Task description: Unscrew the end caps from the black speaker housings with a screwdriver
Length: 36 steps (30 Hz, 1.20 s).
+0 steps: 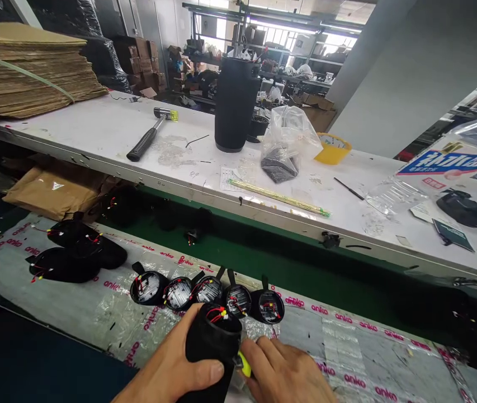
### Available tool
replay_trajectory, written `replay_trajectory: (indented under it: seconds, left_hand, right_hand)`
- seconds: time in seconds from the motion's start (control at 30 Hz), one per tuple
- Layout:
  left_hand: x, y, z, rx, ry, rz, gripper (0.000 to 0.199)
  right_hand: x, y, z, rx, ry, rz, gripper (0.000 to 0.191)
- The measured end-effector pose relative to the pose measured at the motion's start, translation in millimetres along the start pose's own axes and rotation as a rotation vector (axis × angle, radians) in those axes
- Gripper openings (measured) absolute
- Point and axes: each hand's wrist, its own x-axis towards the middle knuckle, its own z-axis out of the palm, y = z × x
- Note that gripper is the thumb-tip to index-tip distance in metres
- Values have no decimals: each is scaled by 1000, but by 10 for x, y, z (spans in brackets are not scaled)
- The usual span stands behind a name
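Note:
At the bottom middle, my left hand (183, 361) is wrapped round a black cylinder (213, 347), with red and yellow wire connectors showing in its open top. Against the cylinder's right side, my right hand (284, 366) has its fingers closed on a small yellow tool (244, 364), most of which is hidden by the fingers. Just beyond the held cylinder, several black cylinders (208, 291) stand in a row with wires inside their open tops. More black cylinders (68, 263) lie at the left with wires sticking out.
The lower surface (347, 341) has "anko" tape. Above it, a white shelf (108, 137) holds a hammer (148, 137), a tall black cylinder (236, 103), a plastic bag (291, 137), a yellow tape roll (333, 150) and a plastic bottle (443, 168). Stacked cardboard (28, 70) sits at the left.

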Motion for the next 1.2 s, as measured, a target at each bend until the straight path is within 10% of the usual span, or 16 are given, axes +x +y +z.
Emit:
replay_trajectory:
  seconds: [0.3, 0.4, 0.57, 0.8, 1.03, 1.2]
  left_hand:
    - [35, 3, -2, -21, -46, -8, 75]
    - [21, 13, 6, -10, -58, -20, 80]
    - [-19, 72, 55, 49, -26, -20, 89]
    - [-12, 83, 113, 220, 66, -55, 84]
    - [28, 30, 118, -185, -57, -46, 82]
    - [-14, 26, 89, -171, 40, -77, 92]
  right_hand:
    - [-26, -20, 139, 5, 139, 54, 33]
    - [-42, -10, 119, -3, 43, 31, 10]
    - [-62, -13, 19, -111, -119, -7, 40]
    - [-36, -11, -18, -140, -199, -66, 29]
    - [-67, 6, 94, 326, 169, 169, 12]
    - [-87, 10, 104, 249, 92, 190, 2]
